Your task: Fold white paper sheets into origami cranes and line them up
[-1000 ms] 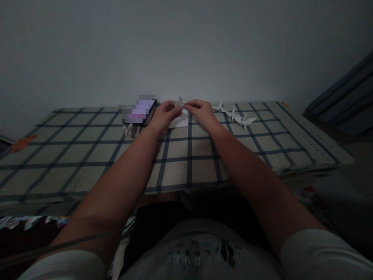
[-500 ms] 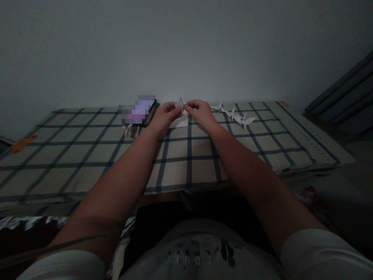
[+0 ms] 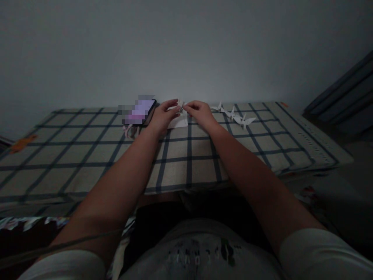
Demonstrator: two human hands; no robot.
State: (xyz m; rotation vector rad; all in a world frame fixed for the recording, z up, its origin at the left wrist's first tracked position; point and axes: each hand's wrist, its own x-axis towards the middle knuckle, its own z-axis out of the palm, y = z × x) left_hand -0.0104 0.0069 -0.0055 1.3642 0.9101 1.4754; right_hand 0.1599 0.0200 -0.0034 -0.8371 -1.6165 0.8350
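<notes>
A small folded white paper crane [image 3: 181, 105] is pinched between the thumb and forefinger of my right hand [image 3: 198, 112]. My left hand [image 3: 163, 114] is just to its left, thumb and fingers apart around its side; whether the fingertips touch it is hard to see. Below both hands a flat white sheet of paper [image 3: 178, 123] lies on the checked tablecloth [image 3: 201, 171]. Several folded white paper cranes [image 3: 233, 113] form a slanting row to the right of my right hand.
To the left of my left hand a phone [image 3: 141, 111] with a lit, partly blurred screen leans on a pinkish stand [image 3: 127, 131]. A grey wall [image 3: 186, 50] rises behind the table. At the far right hangs dark folded cloth [image 3: 346, 93].
My left thumb and fingers have parted from their pinch on the crane. The crane has tilted and now appears lower and smaller, with my right fingers still at it.
</notes>
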